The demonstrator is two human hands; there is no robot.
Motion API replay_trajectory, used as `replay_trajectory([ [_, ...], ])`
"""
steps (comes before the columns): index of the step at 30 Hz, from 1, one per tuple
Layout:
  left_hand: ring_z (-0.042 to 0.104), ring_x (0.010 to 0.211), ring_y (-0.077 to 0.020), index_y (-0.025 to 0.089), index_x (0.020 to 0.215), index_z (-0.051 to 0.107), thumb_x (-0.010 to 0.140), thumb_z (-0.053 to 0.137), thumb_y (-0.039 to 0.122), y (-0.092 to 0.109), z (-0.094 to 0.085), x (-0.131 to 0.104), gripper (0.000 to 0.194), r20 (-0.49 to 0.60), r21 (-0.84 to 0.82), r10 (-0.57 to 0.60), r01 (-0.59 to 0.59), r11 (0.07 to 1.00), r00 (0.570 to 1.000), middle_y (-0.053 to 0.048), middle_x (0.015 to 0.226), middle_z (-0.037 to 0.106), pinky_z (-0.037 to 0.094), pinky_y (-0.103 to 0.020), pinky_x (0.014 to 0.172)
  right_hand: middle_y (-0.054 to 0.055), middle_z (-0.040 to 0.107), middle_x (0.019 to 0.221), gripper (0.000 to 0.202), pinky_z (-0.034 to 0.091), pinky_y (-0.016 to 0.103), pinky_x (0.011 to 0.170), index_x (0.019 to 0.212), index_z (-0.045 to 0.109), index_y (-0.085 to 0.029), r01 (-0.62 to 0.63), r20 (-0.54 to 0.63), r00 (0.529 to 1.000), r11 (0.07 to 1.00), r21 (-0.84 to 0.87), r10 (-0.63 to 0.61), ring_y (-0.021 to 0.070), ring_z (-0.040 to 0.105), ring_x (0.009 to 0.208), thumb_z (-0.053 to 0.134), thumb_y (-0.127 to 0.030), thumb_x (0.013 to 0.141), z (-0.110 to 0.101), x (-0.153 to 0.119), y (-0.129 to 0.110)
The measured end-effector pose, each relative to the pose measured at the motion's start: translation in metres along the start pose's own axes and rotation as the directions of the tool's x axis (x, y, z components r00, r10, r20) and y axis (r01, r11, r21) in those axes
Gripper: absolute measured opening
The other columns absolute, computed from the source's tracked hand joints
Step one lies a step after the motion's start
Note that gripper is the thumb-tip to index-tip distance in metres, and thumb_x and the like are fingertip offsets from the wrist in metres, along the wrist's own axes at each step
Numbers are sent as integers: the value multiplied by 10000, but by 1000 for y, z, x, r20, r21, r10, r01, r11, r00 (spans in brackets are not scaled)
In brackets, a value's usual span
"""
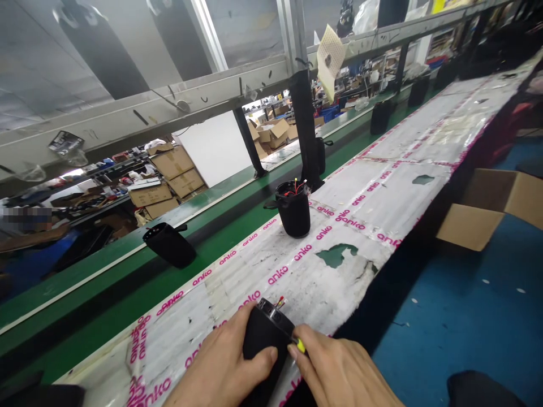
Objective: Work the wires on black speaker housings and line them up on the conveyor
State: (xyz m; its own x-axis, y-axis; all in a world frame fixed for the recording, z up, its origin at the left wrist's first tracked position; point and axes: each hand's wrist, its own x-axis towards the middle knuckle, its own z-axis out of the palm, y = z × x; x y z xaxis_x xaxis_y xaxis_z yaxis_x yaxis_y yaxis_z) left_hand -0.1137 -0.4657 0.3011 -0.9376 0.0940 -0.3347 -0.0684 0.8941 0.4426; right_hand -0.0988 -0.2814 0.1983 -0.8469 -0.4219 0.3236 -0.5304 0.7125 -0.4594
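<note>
A black cylindrical fabric-covered speaker body [267, 333] is tilted at the front of the bench. Its upper rim is glossy, and short red and white wires poke out of its end. My left hand [224, 356] is wrapped round its left side, thumb across the front. At the rim's right edge, my right hand [339, 370] pinches a small yellow-and-black piece [301, 345], mostly hidden by the fingers; its kind is unclear. Farther up the bench, another black speaker body [294, 213] stands upright, with red wires in its open top and a strap loop on its left.
White sheeting [271, 257] with pink "anko" tape covers the bench, torn in places. Beyond it runs a green conveyor [220, 226] carrying a tilted speaker body [172, 246] and others farther along. A dark post [306, 130] rises behind the bench. An open cardboard box [470, 226] is at right.
</note>
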Motion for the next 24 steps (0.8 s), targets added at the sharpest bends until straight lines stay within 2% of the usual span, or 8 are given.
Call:
replay_trajectory([
  [4, 606, 1089, -244, 293, 1319, 499, 813, 570, 386, 1, 0, 0, 519, -5, -1, 9, -9, 1000, 1000, -30, 1221, 660, 443, -365, 958, -36, 619, 628, 153, 275, 348, 444, 961, 449, -243, 27, -7, 1000, 1000, -13, -27, 205, 646, 491, 317, -275, 1032, 0, 0, 1],
  [8, 585, 1153, -258, 266, 1341, 472, 805, 570, 396, 1, 3, -2, 560, -4, 23, -10, 10, 1000, 1000, -53, 1247, 648, 439, -373, 979, -31, 622, 570, 115, 248, 350, 394, 928, 471, -234, 22, -7, 1000, 998, -62, -22, 211, 631, 429, 380, -228, 998, -1, 1, 0],
  [12, 607, 1142, -264, 253, 1359, 438, 803, 550, 396, 2, 9, -2, 585, -14, 83, -15, 16, 996, 1000, -76, 1279, 634, 460, -380, 965, -34, 607, 508, 77, 198, 356, 358, 888, 488, -222, 10, 4, 1000, 991, -133, -10, 215, 604, 367, 459, -186, 949, -4, 1, -2],
  [20, 643, 1089, -283, 229, 1327, 440, 782, 545, 395, 8, 14, 3, 579, 0, 157, -54, 53, 986, 999, -94, 1193, 668, 490, -402, 915, -10, 610, 493, 110, 132, 375, 385, 892, 553, -172, 43, 58, 998, 973, -228, -30, 236, 605, 374, 500, -97, 832, -15, 8, -4],
  [22, 646, 1087, -286, 215, 1354, 420, 791, 528, 407, 7, 13, 3, 605, -12, 159, -66, 67, 985, 998, -105, 1208, 666, 488, -406, 919, -1, 619, 499, 110, 141, 377, 388, 890, 571, -164, 27, 86, 996, 971, -239, -7, 246, 619, 394, 514, -96, 825, -15, 11, -5],
  [24, 625, 1138, -284, 197, 1392, 390, 800, 510, 408, 2, 13, 3, 639, -19, 137, -74, 76, 988, 997, -118, 1261, 647, 468, -406, 963, 2, 642, 543, 95, 203, 362, 392, 889, 571, -178, -2, 71, 997, 986, -169, 14, 239, 636, 426, 498, -120, 866, -11, 11, -6],
])
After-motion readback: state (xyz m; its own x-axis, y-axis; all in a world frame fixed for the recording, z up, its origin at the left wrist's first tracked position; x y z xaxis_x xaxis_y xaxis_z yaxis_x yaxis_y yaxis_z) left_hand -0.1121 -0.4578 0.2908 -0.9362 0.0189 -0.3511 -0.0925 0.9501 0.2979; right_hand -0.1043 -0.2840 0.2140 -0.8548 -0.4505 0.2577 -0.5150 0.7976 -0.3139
